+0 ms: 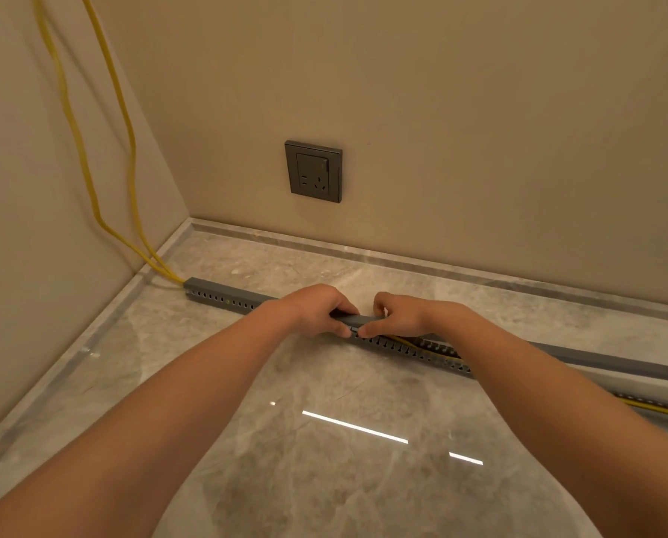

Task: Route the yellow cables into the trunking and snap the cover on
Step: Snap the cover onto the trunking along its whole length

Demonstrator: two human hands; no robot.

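On the marble floor, our left hand and right hand pinch the cover onto the trunking, fingers pressed together over the yellow cables.

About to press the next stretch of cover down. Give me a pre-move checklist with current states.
1. Cover seated at the corner end: ok.
2. Left hand and right hand both pinching the cover at the snap point: ok.
3. Yellow cables lying inside the open trunking ahead: cannot tell, partly hidden by the right arm.
4. Loose cover lined up over the trunking to the right: not ok, it veers off.
5. Fingers clear of the seam: cannot tell.
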